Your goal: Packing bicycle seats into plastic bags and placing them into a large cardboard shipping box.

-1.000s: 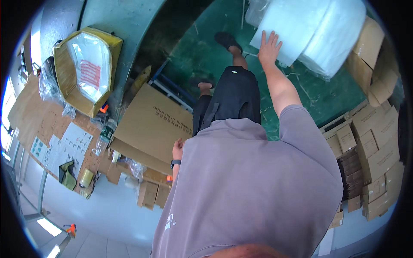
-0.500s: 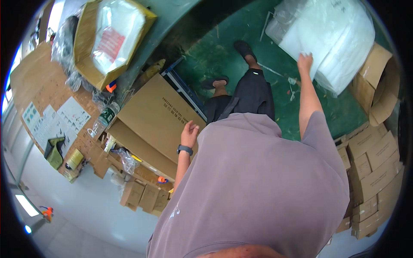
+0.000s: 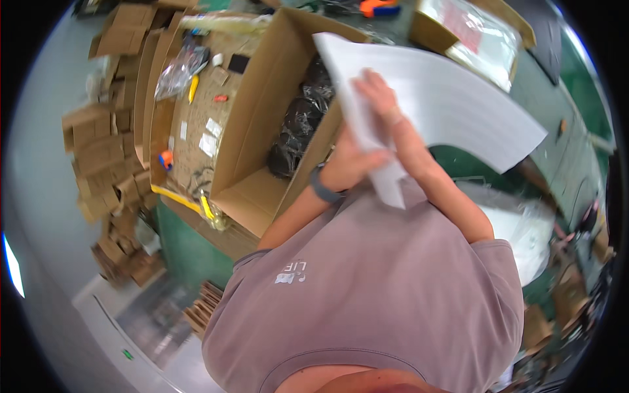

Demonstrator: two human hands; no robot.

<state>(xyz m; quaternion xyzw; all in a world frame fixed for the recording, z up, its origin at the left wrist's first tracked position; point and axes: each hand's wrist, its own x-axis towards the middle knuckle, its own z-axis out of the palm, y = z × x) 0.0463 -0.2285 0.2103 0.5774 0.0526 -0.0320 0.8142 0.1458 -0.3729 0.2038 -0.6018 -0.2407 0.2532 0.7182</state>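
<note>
A white foam sheet [image 3: 458, 98] hangs bent in front of my chest, its free end curving out to the right. My left hand [image 3: 350, 160], with a dark watch band at the wrist, is closed on its folded near part. Higher up, my right hand [image 3: 380, 98] grips the same sheet near the fold, fingers close together and blurred by motion. Just left of the hands stands an open cardboard box [image 3: 249, 131]. Inside it lie dark rounded items [image 3: 298, 124] in clear plastic; their kind I cannot make out.
Left of the box, a brown work surface [image 3: 203, 85] carries a yellow cutter [image 3: 193, 88], an orange tape dispenser [image 3: 166, 160] and plastic bags. A yellowish box [image 3: 429, 29] with plastic-wrapped contents stands at the far right. Stacked cartons [image 3: 98, 144] line the left.
My right hand has left the white stack and come up to my chest, now with a foam sheet. My left hand has joined it. The view has turned toward the open box.
</note>
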